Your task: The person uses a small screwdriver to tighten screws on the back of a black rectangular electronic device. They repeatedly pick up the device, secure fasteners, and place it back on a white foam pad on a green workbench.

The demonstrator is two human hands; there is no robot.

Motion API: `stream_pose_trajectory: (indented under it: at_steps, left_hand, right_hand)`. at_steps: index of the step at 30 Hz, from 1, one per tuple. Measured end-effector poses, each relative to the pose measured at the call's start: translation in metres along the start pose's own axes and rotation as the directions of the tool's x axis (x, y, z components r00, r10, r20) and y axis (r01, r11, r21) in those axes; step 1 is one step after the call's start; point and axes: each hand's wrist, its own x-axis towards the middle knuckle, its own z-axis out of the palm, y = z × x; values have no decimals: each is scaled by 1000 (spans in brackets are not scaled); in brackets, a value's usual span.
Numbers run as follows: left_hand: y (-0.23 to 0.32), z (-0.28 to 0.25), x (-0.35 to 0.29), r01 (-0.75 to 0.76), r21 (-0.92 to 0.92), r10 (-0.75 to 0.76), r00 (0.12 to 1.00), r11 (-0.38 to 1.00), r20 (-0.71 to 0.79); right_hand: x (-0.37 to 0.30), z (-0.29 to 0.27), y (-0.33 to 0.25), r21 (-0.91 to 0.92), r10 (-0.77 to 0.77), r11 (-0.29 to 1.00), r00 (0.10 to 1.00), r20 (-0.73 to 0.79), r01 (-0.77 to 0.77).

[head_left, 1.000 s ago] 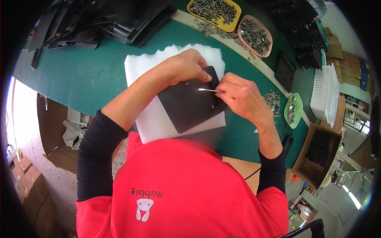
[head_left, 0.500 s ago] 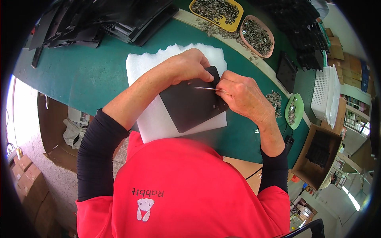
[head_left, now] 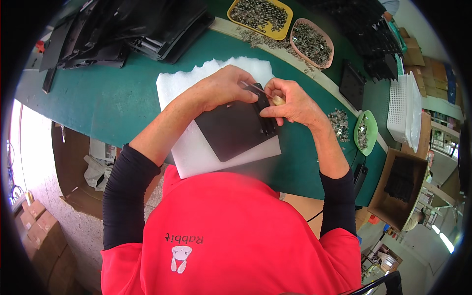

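Observation:
A flat black panel (head_left: 228, 130) lies tilted on a white foam sheet (head_left: 191, 155) in front of me. Along its right side runs a raised black strip with slots (head_left: 266, 115). My left hand (head_left: 221, 89) grips the panel's far corner, thumb pressed on top near the strip. Just right of that strip, my right hand (head_left: 299, 104) is closed round a thin-shafted tool with a pale, rounded handle end (head_left: 278, 100). The shaft points up and left toward my left fingertips; its tip is hard to make out there.
Beyond the foam on the green table (head_left: 118, 88) stand a yellow tray (head_left: 289, 22) and a pink tray (head_left: 330, 45) of small metal parts. Rightward are a loose pile of clips (head_left: 339, 123), a green bowl (head_left: 373, 132) and a white basket (head_left: 403, 108). Black panels (head_left: 167, 37) are stacked far left.
My right hand has turned over, and the tool's shaft, which lay across the panel pointing left, now points toward the far corner. The panel's right strip shows more; my left hand shifted slightly left.

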Motion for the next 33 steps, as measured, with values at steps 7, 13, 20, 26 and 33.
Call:
stream_pose_trajectory:
  at_steps: [7, 13, 20, 26, 33]
  left_hand:
    - [16, 4, -27, -86, 9, 86, 996, 996, -39]
    - [21, 5, -44, 31, 132, 9, 955, 991, -296]
    - [16, 17, -39, -2, 179, 74, 915, 984, -397]
    - [20, 23, -39, 39, 212, 56, 903, 977, -425]
    - [20, 15, -44, 71, 198, 2, 937, 978, -350]
  right_hand:
    - [-13, 14, 17, -278, -436, 891, 844, -311, 358]
    - [-50, 46, 20, -664, -536, 719, 771, -343, 204]
    - [-48, 63, 26, -788, -603, 608, 702, -379, 96]
    - [-39, 69, 32, -869, -688, 490, 643, -337, 69]
    - [-36, 71, 31, -891, -686, 452, 656, -314, 46]
